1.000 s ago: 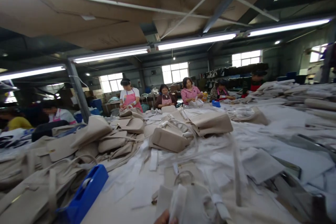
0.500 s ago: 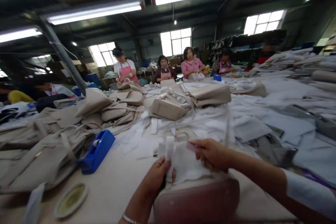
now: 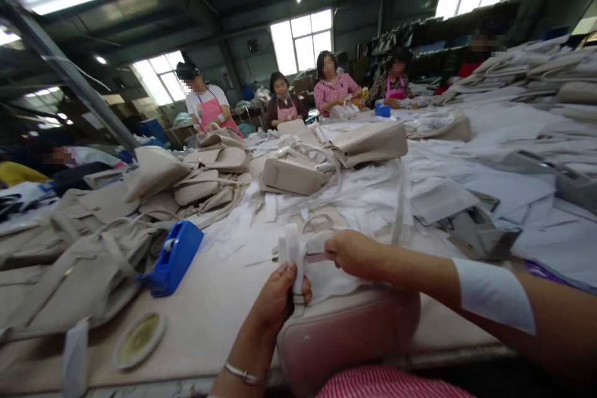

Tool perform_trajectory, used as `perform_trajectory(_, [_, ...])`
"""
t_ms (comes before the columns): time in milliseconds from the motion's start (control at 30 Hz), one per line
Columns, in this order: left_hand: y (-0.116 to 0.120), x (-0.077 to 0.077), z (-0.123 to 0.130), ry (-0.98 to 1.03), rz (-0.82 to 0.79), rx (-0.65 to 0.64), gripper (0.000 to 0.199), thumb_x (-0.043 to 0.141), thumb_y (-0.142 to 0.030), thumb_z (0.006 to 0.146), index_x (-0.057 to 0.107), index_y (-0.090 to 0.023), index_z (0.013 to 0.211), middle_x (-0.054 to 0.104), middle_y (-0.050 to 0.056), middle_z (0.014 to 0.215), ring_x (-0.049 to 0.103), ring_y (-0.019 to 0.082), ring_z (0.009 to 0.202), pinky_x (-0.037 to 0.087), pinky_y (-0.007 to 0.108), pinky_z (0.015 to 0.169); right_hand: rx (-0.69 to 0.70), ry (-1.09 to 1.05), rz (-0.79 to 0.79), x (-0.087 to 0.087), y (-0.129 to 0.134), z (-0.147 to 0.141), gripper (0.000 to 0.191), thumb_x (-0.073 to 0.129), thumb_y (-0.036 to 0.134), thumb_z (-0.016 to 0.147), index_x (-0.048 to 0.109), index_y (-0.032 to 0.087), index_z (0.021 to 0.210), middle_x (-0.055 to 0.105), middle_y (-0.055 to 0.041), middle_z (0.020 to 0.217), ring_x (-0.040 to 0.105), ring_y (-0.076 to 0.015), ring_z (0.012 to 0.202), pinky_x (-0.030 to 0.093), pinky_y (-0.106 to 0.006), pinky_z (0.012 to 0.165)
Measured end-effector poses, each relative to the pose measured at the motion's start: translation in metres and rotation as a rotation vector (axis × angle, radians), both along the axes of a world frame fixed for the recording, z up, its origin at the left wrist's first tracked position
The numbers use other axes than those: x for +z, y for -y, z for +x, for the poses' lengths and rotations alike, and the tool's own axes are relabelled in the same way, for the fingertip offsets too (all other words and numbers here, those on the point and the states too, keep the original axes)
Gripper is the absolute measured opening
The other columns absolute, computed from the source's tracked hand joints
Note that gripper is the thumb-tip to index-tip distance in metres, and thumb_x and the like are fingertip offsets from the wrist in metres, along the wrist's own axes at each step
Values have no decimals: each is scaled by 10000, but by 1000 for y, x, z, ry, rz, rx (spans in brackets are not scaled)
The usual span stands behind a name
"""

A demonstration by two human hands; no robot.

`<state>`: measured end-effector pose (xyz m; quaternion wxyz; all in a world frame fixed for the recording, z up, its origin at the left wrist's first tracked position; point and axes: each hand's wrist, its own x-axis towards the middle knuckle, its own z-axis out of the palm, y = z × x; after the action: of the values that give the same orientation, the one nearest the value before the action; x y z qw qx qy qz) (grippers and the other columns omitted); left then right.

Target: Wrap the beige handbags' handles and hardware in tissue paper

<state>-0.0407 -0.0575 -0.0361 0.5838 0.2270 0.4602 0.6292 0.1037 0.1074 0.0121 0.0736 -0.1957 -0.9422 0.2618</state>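
Note:
My left hand (image 3: pixel 284 289) is closed around a bag strap wrapped in a white strip (image 3: pixel 293 258), held upright. The strap rises from a beige handbag (image 3: pixel 345 336) lying at the table's front edge, its near side looking reddish. My right hand (image 3: pixel 347 252) pinches the end of a thin clear strip, apparently tape (image 3: pixel 316 257), that stretches toward the wrapped strap. White wrapping sheet (image 3: pixel 336 280) lies over the bag beneath my right hand. A beige handle loop (image 3: pixel 319 221) stands just beyond my hands. The fingertips of my right hand are partly hidden.
To the left stand a blue tape dispenser (image 3: pixel 175 258) and a round shallow dish (image 3: pixel 140 341). Beige bags (image 3: pixel 74 280) pile up on the left, more bags (image 3: pixel 368 144) lie ahead. White sheets (image 3: pixel 513 193) and a grey dispenser (image 3: pixel 485 233) lie right. Several co-workers sit or stand across the table.
My right hand has moved left and closer to the wrapped strap, drawing the thin strip toward it. My left hand keeps its hold. The camera view has tilted down.

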Motion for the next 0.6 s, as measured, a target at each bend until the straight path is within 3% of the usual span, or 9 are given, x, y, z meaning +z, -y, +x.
perform_trajectory(233, [0, -13, -5, -171, 15, 23, 479, 568, -600, 853, 543, -135, 963, 586, 12, 593, 515, 111, 445, 349, 223, 441, 37, -203, 160, -25, 6, -20, 214, 579, 18, 638, 682, 193, 570, 599, -77, 523, 580, -220, 551, 420, -334, 618])
perform_trajectory(433, [1, -11, -4, -306, -70, 4, 619, 571, -740, 751, 517, -164, 972, 572, -5, 563, 487, 114, 417, 311, 233, 425, 73, -146, 225, -48, 8, -25, 172, 574, 76, 628, 712, 178, 629, 667, -91, 606, 613, -228, 601, 473, -324, 653])
perform_trajectory(533, [-1, -8, -2, -376, -70, -32, 675, 567, -757, 736, 533, -151, 1031, 576, -4, 547, 456, 106, 412, 286, 233, 429, 44, -192, 119, -43, 12, -29, 186, 553, 81, 636, 714, 171, 660, 682, -78, 658, 625, -212, 649, 472, -294, 647])
perform_trajectory(600, [-3, -9, -1, -403, -53, -47, 674, 579, -752, 731, 556, -151, 1035, 568, -8, 525, 405, 92, 399, 249, 233, 433, 15, -127, -125, -33, 16, -33, 197, 512, 77, 633, 686, 170, 621, 652, -49, 609, 583, -160, 544, 439, -244, 533])
